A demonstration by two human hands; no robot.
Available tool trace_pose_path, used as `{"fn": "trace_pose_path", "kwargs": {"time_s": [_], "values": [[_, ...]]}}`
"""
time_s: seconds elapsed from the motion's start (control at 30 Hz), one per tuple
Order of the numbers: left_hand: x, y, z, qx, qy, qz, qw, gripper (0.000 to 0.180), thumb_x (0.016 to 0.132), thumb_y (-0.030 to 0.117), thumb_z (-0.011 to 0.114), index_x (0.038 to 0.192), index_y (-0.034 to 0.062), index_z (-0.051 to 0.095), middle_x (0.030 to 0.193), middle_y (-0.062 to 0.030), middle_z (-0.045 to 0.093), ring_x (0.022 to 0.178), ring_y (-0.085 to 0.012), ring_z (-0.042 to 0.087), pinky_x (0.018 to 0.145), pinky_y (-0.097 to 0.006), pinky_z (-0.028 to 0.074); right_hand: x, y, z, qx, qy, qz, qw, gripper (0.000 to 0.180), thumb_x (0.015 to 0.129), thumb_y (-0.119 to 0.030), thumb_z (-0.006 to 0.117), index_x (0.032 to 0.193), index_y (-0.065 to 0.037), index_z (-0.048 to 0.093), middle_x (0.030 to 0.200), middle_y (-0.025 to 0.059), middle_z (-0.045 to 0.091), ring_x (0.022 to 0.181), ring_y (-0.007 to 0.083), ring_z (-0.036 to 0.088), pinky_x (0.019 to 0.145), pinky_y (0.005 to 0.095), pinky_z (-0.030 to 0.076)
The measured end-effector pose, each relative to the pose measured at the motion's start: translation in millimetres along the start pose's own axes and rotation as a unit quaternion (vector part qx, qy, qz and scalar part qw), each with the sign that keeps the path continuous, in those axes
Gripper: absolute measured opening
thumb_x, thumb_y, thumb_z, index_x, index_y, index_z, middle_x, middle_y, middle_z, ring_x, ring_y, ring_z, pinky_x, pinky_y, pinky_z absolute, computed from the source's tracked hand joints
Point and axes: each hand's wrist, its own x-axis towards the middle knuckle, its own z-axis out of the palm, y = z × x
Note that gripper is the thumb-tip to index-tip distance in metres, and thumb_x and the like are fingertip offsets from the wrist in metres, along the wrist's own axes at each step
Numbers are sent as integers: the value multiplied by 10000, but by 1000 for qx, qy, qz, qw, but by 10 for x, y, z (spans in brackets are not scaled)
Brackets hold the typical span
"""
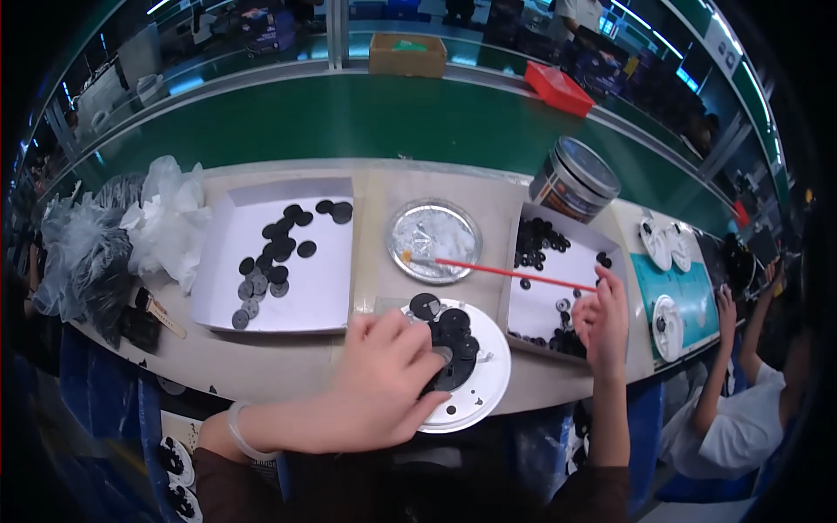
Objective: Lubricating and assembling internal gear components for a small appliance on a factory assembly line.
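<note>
My right hand (602,322) is closed on the red handle of a thin brush (514,273). The brush's yellowish tip hovers over or touches a round silver dish (397,261) smeared with a white, paste-like substance. In front of me lies a white round base (488,370) with black discs and wheel-like parts (453,324) mounted on it. My left hand (379,379) bends over the left side of this base, fingers curled against the black parts. A greyish rounded edge shows at its fingertips, but what it pinches is mostly hidden.
A shallow white box (209,288) with black and grey discs stands left; another box (621,261) holds small black rings. Behind that is a tub (575,179). Plastic bags (166,218) lie far left. Beyond runs a green belt (349,122). A co-worker's hands (725,309) are at right.
</note>
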Motion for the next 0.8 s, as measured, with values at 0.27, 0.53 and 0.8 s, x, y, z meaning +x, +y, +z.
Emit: {"fn": "trace_pose_path", "kwargs": {"time_s": [0.27,0.53,0.8], "values": [[1168,-1318,-219,156,-15,-69,985,234,672,267,637,816,84,666,880,-103,480,913,-244,405,786,-367,289,-493,-17,-218,-38,52,-84,994,512,871,-60,429,1320,-73,184,581,23,480,384,33,381,324,138,273],[1864,-2518,192,378,-33,-171,909,252,681,267,614,855,91,662,1008,-115,491,1030,-260,395,877,-415,283,-939,23,-436,-125,190,-159,961,548,854,-42,430,1330,-49,157,584,23,468,367,23,336,331,133,246],[1986,-2369,-26,358,169,-224,891,447,814,276,544,1190,55,447,1247,-115,403,1129,-265,383,914,-401,312,-905,-10,-208,-149,173,-181,957,511,849,-20,427,1309,-47,208,633,22,478,448,18,360,396,122,276]]}}
